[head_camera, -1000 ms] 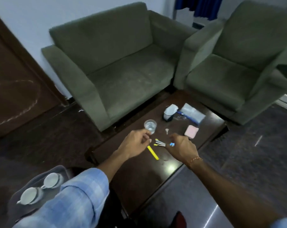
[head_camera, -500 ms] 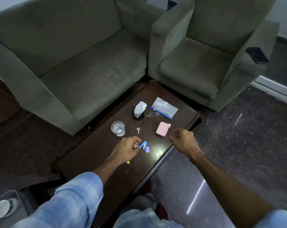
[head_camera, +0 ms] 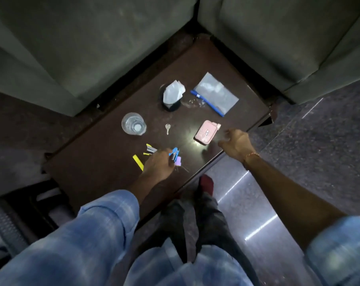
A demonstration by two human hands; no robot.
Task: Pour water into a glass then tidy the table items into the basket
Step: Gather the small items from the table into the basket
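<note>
A glass (head_camera: 133,126) holding water stands on the dark wooden table (head_camera: 104,162). My left hand (head_camera: 158,165) is closed on a small bundle of blue and purple clips (head_camera: 175,155) low over the table. Yellow and grey clips (head_camera: 150,150) and a yellow strip (head_camera: 138,162) lie just left of that hand. My right hand (head_camera: 236,144) hovers with fingers apart beside a pink case (head_camera: 207,134), not touching it. A key (head_camera: 167,127) lies between the glass and the case. No basket shows.
A black holder with white tissue (head_camera: 173,96) and a clear zip bag with a blue strip (head_camera: 215,93) sit at the table's far side. Green sofas (head_camera: 92,38) border the table on two sides. A dark chair (head_camera: 10,219) is at lower left; my legs stand by the near edge.
The camera tilted down and closer over the table. My left hand stayed closed on the blue and purple clips. My right hand moved toward the pink case and spread its fingers.
</note>
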